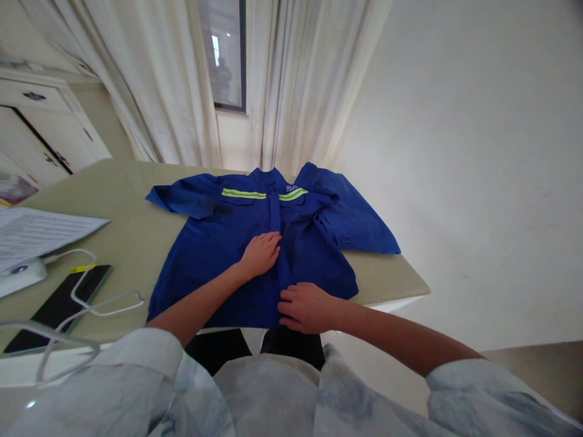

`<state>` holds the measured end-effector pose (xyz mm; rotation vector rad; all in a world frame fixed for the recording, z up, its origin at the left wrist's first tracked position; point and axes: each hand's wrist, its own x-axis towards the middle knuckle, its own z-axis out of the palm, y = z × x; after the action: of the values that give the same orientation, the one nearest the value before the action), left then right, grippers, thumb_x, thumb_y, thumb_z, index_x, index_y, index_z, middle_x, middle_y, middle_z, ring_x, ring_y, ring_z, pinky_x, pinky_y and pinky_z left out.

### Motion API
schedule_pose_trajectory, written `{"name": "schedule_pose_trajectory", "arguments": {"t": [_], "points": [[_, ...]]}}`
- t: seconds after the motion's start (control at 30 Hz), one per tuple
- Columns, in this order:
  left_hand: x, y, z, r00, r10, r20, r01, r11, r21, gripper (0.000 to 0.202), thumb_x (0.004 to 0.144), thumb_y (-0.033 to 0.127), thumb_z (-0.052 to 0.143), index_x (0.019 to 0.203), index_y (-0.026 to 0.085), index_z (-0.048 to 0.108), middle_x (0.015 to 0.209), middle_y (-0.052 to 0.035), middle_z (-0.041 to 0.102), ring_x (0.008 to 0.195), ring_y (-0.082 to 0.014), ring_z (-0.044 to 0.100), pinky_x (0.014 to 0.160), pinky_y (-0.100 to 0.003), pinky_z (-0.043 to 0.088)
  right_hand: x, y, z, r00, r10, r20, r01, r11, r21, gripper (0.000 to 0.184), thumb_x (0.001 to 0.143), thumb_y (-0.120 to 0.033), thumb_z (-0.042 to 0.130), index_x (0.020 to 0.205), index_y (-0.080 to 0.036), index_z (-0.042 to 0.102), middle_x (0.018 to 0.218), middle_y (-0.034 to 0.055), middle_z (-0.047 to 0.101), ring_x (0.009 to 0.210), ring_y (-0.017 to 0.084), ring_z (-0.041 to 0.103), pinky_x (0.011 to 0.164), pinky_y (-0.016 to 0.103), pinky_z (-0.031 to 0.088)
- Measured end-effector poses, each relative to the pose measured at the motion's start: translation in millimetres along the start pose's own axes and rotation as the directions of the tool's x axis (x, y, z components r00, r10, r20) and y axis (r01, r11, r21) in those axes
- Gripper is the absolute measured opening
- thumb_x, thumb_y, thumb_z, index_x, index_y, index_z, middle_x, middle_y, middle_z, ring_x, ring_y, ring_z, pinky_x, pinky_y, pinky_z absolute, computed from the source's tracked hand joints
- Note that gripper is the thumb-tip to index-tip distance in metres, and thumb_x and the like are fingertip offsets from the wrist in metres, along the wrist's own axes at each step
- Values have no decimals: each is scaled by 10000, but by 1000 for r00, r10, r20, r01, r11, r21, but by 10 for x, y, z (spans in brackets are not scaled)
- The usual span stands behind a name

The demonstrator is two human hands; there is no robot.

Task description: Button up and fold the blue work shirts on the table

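A blue work jacket (204, 255) lies front up on the table, collar away from me, with yellow-green and silver reflective strips across the chest. My left hand (261, 254) rests on the middle of its front, fingers together and bent over the placket (275, 212). Lower down, near the hem, my right hand (306, 308) has its fingers curled onto the same front edge; its fingertips are partly hidden. The left-side sleeve (182, 195) is bent outward. Blue cloth (359, 212) spreads at the right, and I cannot tell whether it belongs to the jacket.
On the pale green table (122, 182), a dark phone (59, 303), a white cable (109, 312), a white device (22, 276) and printed paper (45, 233) lie at the left. Curtains (168, 79) hang behind. A white wall (478, 152) stands at the right.
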<state>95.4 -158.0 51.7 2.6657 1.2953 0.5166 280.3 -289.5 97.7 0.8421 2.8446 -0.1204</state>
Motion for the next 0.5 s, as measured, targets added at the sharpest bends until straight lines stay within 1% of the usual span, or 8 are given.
{"name": "schedule_pose_trajectory", "arguments": {"t": [0.03,0.07,0.1,0.17,0.23,0.3,0.4,0.5], "points": [[-203,68,-51,998,58,7,-58,997,-45,372,1060,296,416,1304,195,678,1364,-117,703,1215,-254,671,1062,-418,515,-23,23,19,996,89,-25,-88,996,30,309,1047,-482,600,1086,-184,673,1065,85,689,888,212,659,725,323,467],[-424,129,-88,993,116,23,-113,989,-100,316,1063,316,448,1219,227,707,1236,-88,750,1110,-232,706,993,-392,547,-48,30,47,983,181,-44,-177,982,72,344,1034,-516,619,1115,-184,660,1091,89,681,908,217,658,722,318,471],[-652,180,-110,986,164,35,-158,977,-145,273,1059,331,487,1179,252,719,1176,-65,764,1066,-219,717,963,-377,558,-74,19,86,965,254,-56,-246,961,123,368,1016,-531,649,1144,-185,646,1106,86,676,922,218,656,721,313,474],[-1068,253,-111,973,225,44,-215,962,-170,278,1036,398,579,1257,287,707,1266,-55,753,1154,-226,705,1033,-404,539,-124,-52,187,942,324,-87,-300,931,209,410,972,-543,714,1181,-200,630,1117,72,669,962,222,645,758,316,480],[-1360,295,-65,972,230,40,-222,965,-139,435,1013,454,633,1419,300,634,1451,-64,675,1320,-248,638,1162,-457,465,-160,-160,306,936,316,-155,-281,936,213,437,935,-563,757,1173,-215,643,1125,70,668,1014,237,621,824,339,474],[-1500,320,3,978,208,34,-204,975,-92,531,1026,451,622,1528,295,546,1565,-65,584,1431,-252,557,1235,-487,392,-181,-264,423,923,296,-244,-268,953,140,359,951,-517,758,1132,-220,671,1124,75,677,1028,246,595,861,363,447],[-1506,341,90,981,192,15,-191,981,-35,520,1065,405,556,1570,291,506,1601,-57,543,1485,-241,505,1255,-481,373,-199,-349,567,904,219,-368,-234,972,1,114,1055,-299,630,1042,-210,699,987,60,697,937,220,572,819,367,401],[-1438,346,108,981,193,5,-193,981,-22,501,1084,411,507,1572,294,510,1600,-55,544,1489,-238,502,1259,-469,372,-224,-347,656,882,102,-460,-165,981,-99,220,1093,-171,504,1029,-196,713,882,46,688,856,207,547,776,370,377]]}}
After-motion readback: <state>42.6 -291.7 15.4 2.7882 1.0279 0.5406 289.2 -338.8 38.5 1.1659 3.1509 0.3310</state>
